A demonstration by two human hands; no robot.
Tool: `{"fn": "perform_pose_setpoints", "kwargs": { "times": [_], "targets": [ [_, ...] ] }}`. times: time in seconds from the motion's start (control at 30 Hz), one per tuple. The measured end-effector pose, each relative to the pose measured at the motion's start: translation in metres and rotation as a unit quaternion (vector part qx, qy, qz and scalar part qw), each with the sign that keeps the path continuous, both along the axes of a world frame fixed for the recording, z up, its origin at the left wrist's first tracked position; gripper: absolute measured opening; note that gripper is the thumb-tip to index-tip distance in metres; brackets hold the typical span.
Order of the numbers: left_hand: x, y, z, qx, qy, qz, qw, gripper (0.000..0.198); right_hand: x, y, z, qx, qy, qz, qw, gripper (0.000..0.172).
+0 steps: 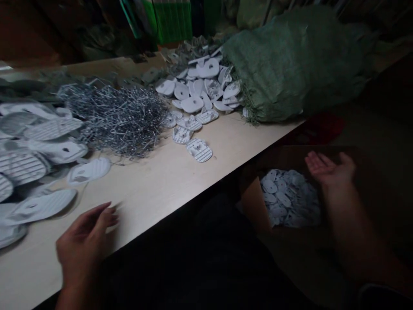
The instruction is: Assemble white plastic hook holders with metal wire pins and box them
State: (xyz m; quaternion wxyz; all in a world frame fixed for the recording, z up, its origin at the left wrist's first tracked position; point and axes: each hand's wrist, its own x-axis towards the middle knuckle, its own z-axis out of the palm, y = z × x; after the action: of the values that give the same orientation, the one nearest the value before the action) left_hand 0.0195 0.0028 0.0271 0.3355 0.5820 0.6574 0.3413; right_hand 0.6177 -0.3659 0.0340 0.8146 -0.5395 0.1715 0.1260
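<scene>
My left hand (pixel 82 245) hovers over the near edge of the pale wooden table (pixel 167 181), fingers stretched out and holding nothing. Just left of it lie white oval plastic pieces (pixel 41 155) in a loose spread. My right hand (pixel 329 168) is held palm up and open, off the table's right side, above a brown cardboard box (pixel 254 202) that holds many of the same white pieces (pixel 287 198). Nothing rests in the palm.
A tangled heap of thin metal wire pins (pixel 119 116) sits mid-table. Behind it more white oval pieces (pixel 200 92) spill from a green woven sack (pixel 290 64). A green crate (pixel 172 19) stands at the back. The surroundings are dark.
</scene>
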Motion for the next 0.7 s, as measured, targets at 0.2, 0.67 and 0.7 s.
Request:
{"fn": "perform_pose_setpoints", "kwargs": {
  "times": [0.2,0.67,0.7],
  "targets": [
    [0.004,-0.006,0.004,0.018,0.01,0.003,1.0,0.051,0.008,0.013,0.024,0.035,-0.028,-0.037,0.998,0.053],
    [0.007,-0.009,0.004,0.018,-0.006,0.019,1.0,0.056,-0.033,0.024,-0.083,-0.405,0.002,0.204,0.891,0.015],
    [0.006,-0.008,0.003,0.018,-0.003,0.018,1.0,0.055,-0.047,0.021,-0.1,-0.455,-0.004,0.232,0.86,0.014]
  ]
}}
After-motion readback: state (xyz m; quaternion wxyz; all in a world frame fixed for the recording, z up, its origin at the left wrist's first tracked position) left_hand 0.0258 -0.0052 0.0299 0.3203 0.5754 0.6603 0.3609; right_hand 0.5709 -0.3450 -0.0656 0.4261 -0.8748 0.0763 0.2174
